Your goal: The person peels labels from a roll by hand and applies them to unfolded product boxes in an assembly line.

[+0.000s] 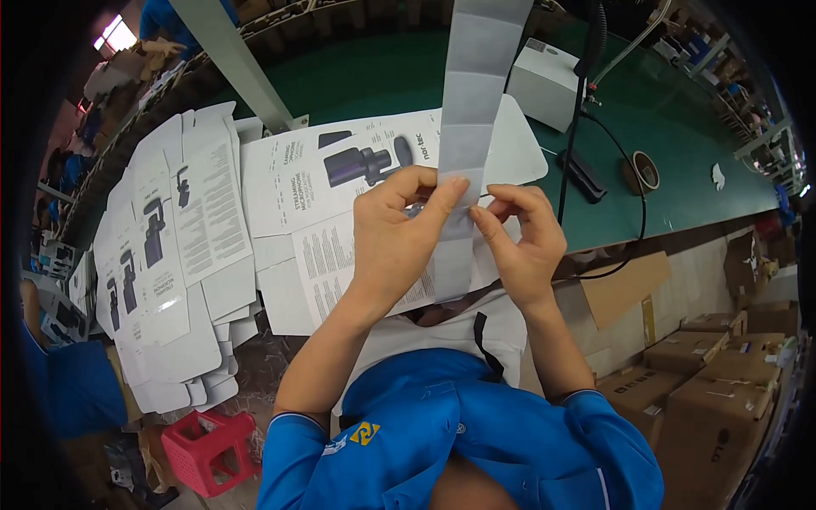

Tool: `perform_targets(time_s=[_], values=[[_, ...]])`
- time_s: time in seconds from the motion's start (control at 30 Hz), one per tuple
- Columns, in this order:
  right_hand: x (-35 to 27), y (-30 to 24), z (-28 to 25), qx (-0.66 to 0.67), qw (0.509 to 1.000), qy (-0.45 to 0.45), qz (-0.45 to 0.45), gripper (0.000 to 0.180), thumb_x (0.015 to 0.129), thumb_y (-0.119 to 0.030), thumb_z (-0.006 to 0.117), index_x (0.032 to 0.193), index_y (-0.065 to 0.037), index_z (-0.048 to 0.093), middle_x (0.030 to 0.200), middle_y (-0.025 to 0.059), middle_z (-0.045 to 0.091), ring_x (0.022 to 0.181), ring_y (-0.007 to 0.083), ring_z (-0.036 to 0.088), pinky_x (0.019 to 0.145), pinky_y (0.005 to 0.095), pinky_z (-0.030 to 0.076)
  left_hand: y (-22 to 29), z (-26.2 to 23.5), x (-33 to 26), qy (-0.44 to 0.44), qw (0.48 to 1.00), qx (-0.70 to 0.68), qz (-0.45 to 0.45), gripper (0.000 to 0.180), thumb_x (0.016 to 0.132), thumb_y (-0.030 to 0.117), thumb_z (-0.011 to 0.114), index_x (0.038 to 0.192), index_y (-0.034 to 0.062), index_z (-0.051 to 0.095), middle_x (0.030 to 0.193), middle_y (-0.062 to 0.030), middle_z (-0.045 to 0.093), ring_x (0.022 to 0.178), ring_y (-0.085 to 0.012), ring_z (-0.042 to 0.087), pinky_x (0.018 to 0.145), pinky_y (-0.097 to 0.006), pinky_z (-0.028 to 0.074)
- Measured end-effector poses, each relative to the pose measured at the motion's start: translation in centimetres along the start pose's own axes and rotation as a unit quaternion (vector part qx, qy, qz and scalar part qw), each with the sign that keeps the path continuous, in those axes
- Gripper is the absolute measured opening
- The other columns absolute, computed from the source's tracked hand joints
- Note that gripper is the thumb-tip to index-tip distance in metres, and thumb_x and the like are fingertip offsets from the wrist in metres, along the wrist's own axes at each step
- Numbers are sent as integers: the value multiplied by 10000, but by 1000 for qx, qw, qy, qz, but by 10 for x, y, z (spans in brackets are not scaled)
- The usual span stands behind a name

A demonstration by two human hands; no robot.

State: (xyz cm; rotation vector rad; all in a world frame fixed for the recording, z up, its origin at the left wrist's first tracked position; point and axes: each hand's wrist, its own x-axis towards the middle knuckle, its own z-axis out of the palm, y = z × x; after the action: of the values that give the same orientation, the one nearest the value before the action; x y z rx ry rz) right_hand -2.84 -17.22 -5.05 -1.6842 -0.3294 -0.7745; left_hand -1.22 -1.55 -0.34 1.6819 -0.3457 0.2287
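A long pale grey strip (469, 98), marked off in even segments like label backing, runs from the top of the view down toward my lap. My left hand (399, 229) pinches it near its middle, thumb in front and fingers behind. At the strip's right edge, my right hand (523, 242) has thumb and forefinger drawn together; whatever is between these fingertips is too small to make out. Below and behind the strip lies a flat printed carton (280, 178), white with a dark microphone picture. Its lower panel of small text is partly covered by my left hand.
Flattened printed cartons (204, 297) are piled on the left. On the green table (625, 229) are a white box (546, 83), a black tool (583, 177), a tape roll (643, 170) and a hanging black cable. A red stool (208, 450) and brown boxes (710, 416) stand on the floor.
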Motion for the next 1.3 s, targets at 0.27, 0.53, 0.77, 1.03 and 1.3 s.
perform_targets(time_s=[0.27,0.53,0.77,1.03,1.3], values=[[8,11,-6,-204,945,-45,-250,374,700,0,843,1060,-49,758,869,46,642,694,169,585,584,282,457,-10,5,2,7,993,-66,-101,205,968,178,668,941,-25,657,675,-5,663,609,4,484,555,-180,365],[13,17,-5,-221,920,-56,-320,315,655,-39,874,948,-44,758,803,27,638,635,173,562,537,286,402,-14,6,3,22,991,-84,-105,197,971,177,661,942,-18,656,685,-4,664,622,-4,493,569,-180,371],[10,-6,-29,68,996,-54,32,148,825,25,739,967,9,702,829,75,648,616,115,605,505,223,481,-29,-21,22,82,996,27,-23,172,960,165,661,984,-4,686,767,-22,692,703,-33,559,652,-195,425],[46,22,-71,299,821,-100,476,320,974,-169,605,1211,45,589,678,63,598,371,62,459,304,188,248,-48,1,30,-130,972,143,135,108,856,109,751,854,9,712,713,-71,629,639,-163,579,600,-290,440],[48,33,-78,333,785,-127,507,462,987,-177,555,1345,111,510,631,87,606,317,100,442,267,193,271,-81,23,17,-253,923,179,226,112,784,78,761,872,83,692,853,-51,567,826,-233,543,736,-355,419]])
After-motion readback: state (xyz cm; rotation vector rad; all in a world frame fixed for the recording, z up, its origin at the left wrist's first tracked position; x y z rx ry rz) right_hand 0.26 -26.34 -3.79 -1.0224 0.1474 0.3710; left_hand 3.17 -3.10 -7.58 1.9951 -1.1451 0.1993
